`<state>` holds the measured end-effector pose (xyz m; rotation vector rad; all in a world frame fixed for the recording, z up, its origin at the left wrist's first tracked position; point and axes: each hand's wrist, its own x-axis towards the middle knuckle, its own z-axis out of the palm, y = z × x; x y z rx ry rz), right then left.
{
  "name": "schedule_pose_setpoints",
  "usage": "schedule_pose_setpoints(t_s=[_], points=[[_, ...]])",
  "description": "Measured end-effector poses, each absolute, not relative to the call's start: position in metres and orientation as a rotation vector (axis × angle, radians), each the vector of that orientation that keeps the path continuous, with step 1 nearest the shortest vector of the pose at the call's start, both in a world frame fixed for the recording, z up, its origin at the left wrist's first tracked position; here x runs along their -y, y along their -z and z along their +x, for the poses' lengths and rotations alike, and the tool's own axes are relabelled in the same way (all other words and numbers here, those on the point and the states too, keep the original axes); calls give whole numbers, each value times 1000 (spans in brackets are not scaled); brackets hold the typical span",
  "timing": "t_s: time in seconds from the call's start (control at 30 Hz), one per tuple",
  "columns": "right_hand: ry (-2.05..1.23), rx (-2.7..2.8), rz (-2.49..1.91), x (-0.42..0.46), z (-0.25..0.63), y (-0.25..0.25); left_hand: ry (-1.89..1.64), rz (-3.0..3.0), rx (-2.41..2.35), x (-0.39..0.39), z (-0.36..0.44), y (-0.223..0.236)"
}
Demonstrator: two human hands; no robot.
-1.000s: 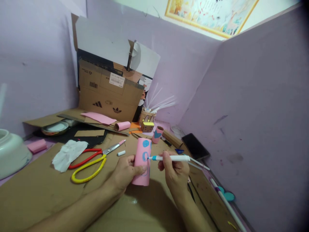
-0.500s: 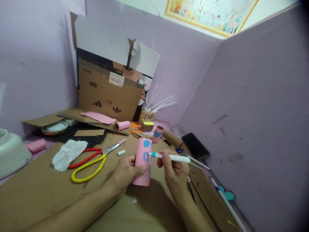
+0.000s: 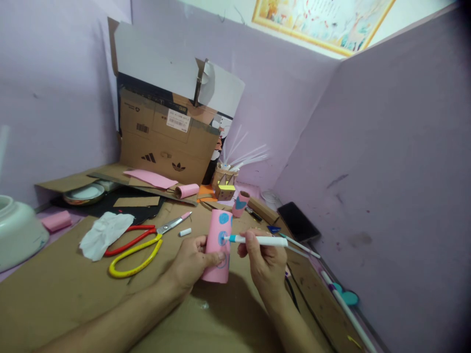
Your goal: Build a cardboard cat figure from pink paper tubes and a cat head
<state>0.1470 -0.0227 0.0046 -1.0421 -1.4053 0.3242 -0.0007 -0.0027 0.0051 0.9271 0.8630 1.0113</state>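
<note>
As I look in from afar through the head camera, my only view, the pink tube [image 3: 215, 243] stands slightly tilted between both hands, over the brown cardboard [image 3: 202, 328]; whether its lower end touches down I cannot tell. The left hand [image 3: 189, 264] pinches it from the side, thumb laid across the front. The right hand [image 3: 267, 257] grips the white marker [image 3: 273, 241] between thumb and fingers, its tip at the middle circle [image 3: 222, 239]. I read the top circle [image 3: 223, 218] as filled in blue, the middle one as partly filled, and the lowest circle [image 3: 222, 262], beside the left thumb, as mostly outline. So I judge the step in hand to be colouring the middle circle. The next move calls for short strokes inside that ring with the tube kept steady; for the lowest, I would want the left thumb clear, lest ink smear. Left of the tube, a small white cap [image 3: 185, 232] lies near the scissors [image 3: 159, 237].
</note>
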Motion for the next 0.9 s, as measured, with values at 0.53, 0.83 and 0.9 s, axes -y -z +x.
schedule_pose_setpoints(t_s=[0.53, 0.83, 0.9], points=[[-248, 1334, -1059, 23, 149, -9, -1001, 922, -874, 2, -1, -3], [-263, 1360, -1086, 22, 148, -6, -1017, 924, -873, 3, 0, -3], [-281, 1366, -1085, 23, 148, -6, -1016, 923, -868, 3, 0, -3]])
